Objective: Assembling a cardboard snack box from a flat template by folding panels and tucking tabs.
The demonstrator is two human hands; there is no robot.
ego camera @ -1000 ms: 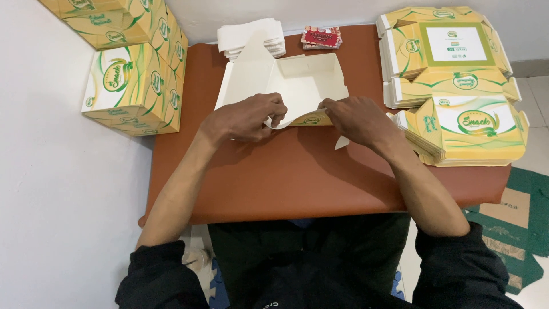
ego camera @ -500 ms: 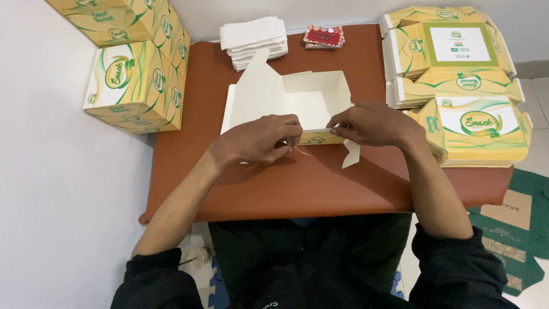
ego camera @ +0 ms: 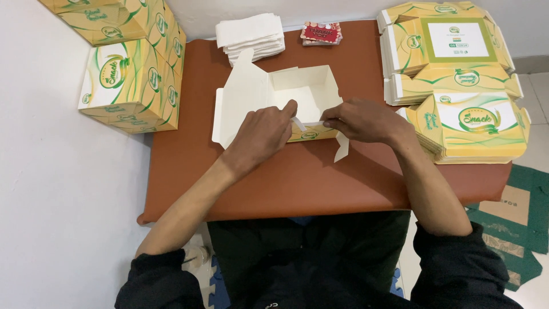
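Since the earlier frame both hands have shifted to the box's near wall, where the left hand [ego camera: 260, 134] and right hand [ego camera: 357, 120] each pinch a flap of the half-folded white carton [ego camera: 300, 94] at the brown bench's [ego camera: 297, 177] twelve o'clock side.

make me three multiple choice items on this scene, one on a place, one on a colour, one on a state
1. Where is the stack of white paper sheets?
A. at the far edge of the table, beyond the box being folded
B. on the floor
C. in the person's lap

2. What colour is the table top?
A. blue
B. reddish brown
C. white

3. How is the white-lined cardboard box under the hands?
A. lid shut
B. crushed flat
C. open, lid laid back to the left

Answers:
1 A, the sheets lie past the box beside a small red packet.
2 B, the bare surface is brown.
3 C, left hand and right hand pinch its near wall while the inside shows.
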